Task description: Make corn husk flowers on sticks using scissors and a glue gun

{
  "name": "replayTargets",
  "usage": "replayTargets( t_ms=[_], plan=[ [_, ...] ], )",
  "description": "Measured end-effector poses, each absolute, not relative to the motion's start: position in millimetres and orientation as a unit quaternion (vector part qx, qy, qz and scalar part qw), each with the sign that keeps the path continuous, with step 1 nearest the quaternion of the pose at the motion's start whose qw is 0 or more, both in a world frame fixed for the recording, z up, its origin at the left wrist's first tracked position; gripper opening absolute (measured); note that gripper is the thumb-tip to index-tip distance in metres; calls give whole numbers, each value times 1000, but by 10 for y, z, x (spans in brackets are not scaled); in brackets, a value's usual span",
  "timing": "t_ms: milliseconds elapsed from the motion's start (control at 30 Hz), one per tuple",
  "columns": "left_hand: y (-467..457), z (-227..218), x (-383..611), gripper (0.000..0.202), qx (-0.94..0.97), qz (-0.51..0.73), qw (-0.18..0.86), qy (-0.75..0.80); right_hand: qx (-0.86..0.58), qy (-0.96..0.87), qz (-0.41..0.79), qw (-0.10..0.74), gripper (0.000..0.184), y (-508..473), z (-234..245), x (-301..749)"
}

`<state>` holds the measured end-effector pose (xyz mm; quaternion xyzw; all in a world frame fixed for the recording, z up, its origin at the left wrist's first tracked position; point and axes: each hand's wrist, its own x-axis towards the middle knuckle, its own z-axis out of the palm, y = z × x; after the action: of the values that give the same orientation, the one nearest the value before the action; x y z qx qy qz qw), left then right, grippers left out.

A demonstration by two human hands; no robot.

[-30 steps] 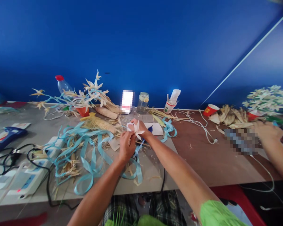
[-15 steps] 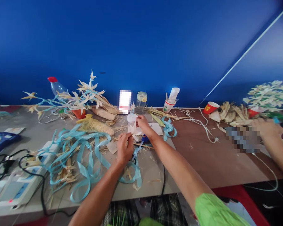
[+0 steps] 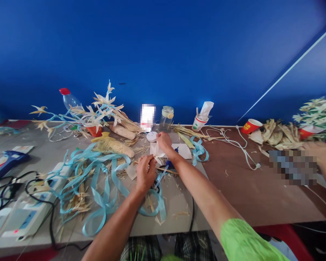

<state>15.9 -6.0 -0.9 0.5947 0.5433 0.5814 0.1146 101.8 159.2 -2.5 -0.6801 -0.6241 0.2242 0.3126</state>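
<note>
My right hand (image 3: 164, 142) is closed, its fingertips pinching the upper part of a pale corn husk flower (image 3: 157, 151). My left hand (image 3: 146, 173) is closed just below and to the left, thumb and fingertips at the flower's lower edge. The fingers hide part of the flower. Behind my right fingertips lies a small round white lid or disc (image 3: 151, 136). Under my right wrist, a white sheet (image 3: 184, 150) lies on the table. A blue glue gun (image 3: 168, 165) is partly covered by my right forearm.
Light-blue ribbons (image 3: 104, 188) and a white power strip (image 3: 29, 217) with black cables spread at left. Husk flowers (image 3: 100, 108), a glass jar (image 3: 167, 117) and a paper cup (image 3: 199, 123) stand along the back. At far right is another person's hand (image 3: 322, 154).
The view has turned slightly left, so things sit further right. My right hand has drawn a little closer to the left one over the flower. The other person's hand has shifted.
</note>
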Motion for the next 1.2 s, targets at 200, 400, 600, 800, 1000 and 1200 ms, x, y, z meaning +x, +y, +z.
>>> replayTargets(
  t_ms=[200,400,600,800,1000,1200],
  plan=[
    [-12,22,164,14,456,630,322,540,-660,-641,193,340,28,1394,115,1201],
    [43,86,161,16,380,664,393,510,-594,-644,236,420,22,801,85,1486],
    [30,89,148,17,399,653,406,499,-513,-692,254,439,16,275,57,1527],
    [45,68,125,17,418,647,369,520,-455,-755,207,424,17,208,24,1447],
    [94,5,68,20,431,656,329,525,-473,-758,165,418,19,279,-40,1534],
    [117,8,39,19,427,665,297,536,-493,-750,140,419,25,338,-65,1621]
  ],
)
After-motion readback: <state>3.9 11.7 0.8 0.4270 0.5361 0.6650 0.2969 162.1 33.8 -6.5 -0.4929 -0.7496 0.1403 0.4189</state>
